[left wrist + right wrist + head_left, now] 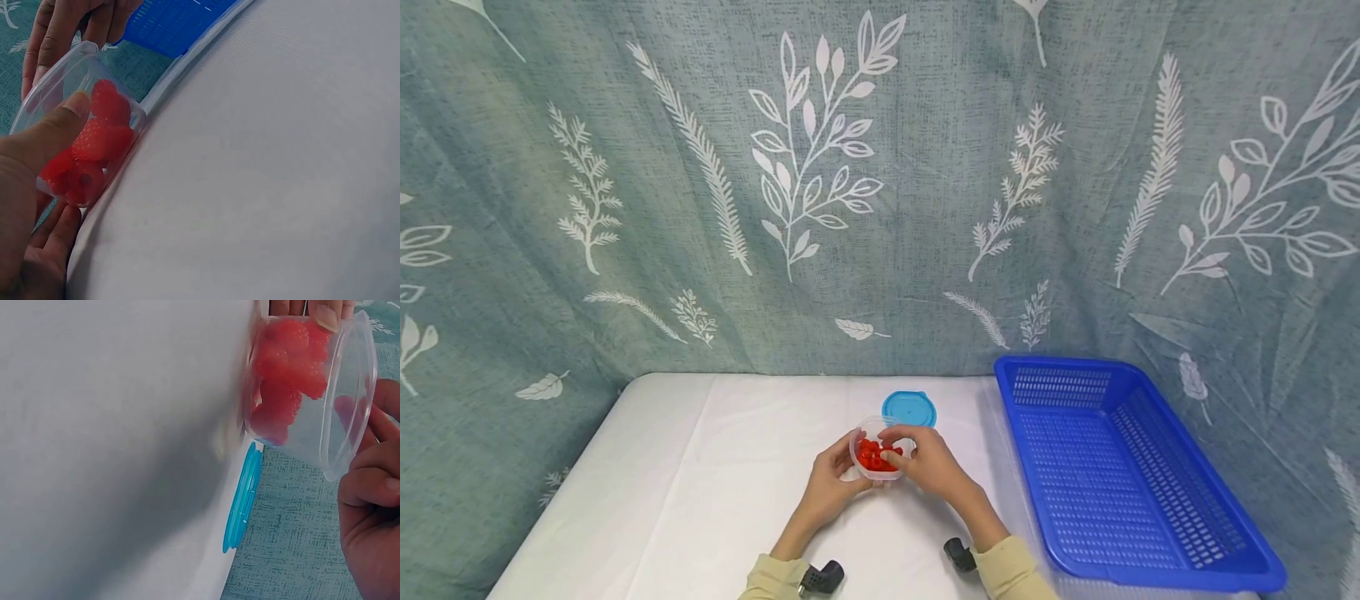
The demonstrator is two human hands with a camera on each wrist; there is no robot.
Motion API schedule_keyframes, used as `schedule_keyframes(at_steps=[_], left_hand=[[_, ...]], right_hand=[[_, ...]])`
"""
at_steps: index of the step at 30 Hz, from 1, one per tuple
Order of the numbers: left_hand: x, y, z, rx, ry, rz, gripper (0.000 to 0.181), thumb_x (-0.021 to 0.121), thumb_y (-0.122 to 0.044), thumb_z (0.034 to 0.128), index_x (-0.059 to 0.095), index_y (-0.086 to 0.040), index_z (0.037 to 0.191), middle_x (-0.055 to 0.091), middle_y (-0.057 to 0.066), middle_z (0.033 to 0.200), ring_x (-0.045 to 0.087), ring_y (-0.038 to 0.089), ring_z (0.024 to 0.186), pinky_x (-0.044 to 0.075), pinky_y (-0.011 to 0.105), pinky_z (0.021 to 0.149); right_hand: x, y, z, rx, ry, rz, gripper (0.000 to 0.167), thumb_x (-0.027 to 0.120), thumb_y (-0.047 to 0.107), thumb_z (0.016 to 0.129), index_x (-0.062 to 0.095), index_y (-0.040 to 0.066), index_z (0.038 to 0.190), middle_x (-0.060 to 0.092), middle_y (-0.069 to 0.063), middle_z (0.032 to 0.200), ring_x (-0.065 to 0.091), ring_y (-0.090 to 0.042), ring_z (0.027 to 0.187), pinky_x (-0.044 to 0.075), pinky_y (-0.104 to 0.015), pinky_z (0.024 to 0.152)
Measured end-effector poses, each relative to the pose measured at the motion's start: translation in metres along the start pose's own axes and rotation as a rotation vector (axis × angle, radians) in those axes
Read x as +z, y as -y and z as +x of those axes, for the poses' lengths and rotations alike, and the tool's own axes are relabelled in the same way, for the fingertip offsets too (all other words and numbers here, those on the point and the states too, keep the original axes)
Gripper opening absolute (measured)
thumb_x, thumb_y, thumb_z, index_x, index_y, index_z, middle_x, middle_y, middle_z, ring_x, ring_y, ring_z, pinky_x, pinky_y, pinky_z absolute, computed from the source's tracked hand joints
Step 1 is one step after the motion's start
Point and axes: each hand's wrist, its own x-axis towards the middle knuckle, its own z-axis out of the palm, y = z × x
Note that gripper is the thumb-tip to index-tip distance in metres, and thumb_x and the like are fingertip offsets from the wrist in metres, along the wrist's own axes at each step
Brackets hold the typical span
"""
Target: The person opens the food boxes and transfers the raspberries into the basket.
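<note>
A clear round plastic container holds several red raspberries at its bottom. My left hand grips it from the left, the thumb on the near wall and the fingers round the far side. From the right, my right hand reaches over the rim. In the right wrist view a fingertip shows inside the container's mouth, apart from the raspberries, and nothing can be seen pinched there. A blue round lid lies on the table just behind the container.
A white cloth covers the table. At the right stands a large blue plastic basket with slotted walls. A grey-green curtain with white leaf prints hangs behind the table. Both wrists carry small black cameras.
</note>
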Motion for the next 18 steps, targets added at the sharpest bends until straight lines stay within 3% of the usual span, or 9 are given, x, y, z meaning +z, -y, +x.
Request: schedule_keyframes(at_steps=[6,10,18], left_hand=[[-0.0003,0.0019,-0.0007,-0.005,0.003,-0.006,0.083,0.085,-0.005,0.0808,0.043,0.003,0.152,0.049,0.022,0.152,0.049,0.036,0.140,0.042,0.038,0.115],[-0.0005,0.0017,-0.0003,-0.009,0.008,-0.003,0.084,0.085,-0.006,0.0808,0.042,0.002,0.152,0.049,0.022,0.152,0.049,0.035,0.140,0.042,0.037,0.115],[-0.0010,0.0025,-0.0007,-0.005,0.003,-0.004,0.083,0.085,-0.005,0.0805,0.043,0.001,0.152,0.051,0.020,0.151,0.050,0.035,0.140,0.043,0.036,0.114]], right_hand=[[-0.0002,0.0022,-0.0028,0.028,0.036,-0.051,0.029,0.074,0.011,0.092,0.073,0.008,0.121,0.075,-0.004,0.112,0.067,-0.024,0.108,0.059,-0.044,0.088],[-0.0005,0.0031,-0.0030,0.051,0.063,-0.076,0.030,0.074,0.011,0.092,0.073,0.009,0.122,0.075,-0.003,0.115,0.066,-0.024,0.112,0.058,-0.050,0.097],[-0.0026,0.0060,0.0018,0.039,0.123,-0.057,0.023,0.073,0.012,0.093,0.075,0.005,0.115,0.075,-0.006,0.110,0.067,-0.027,0.110,0.054,-0.057,0.099]])
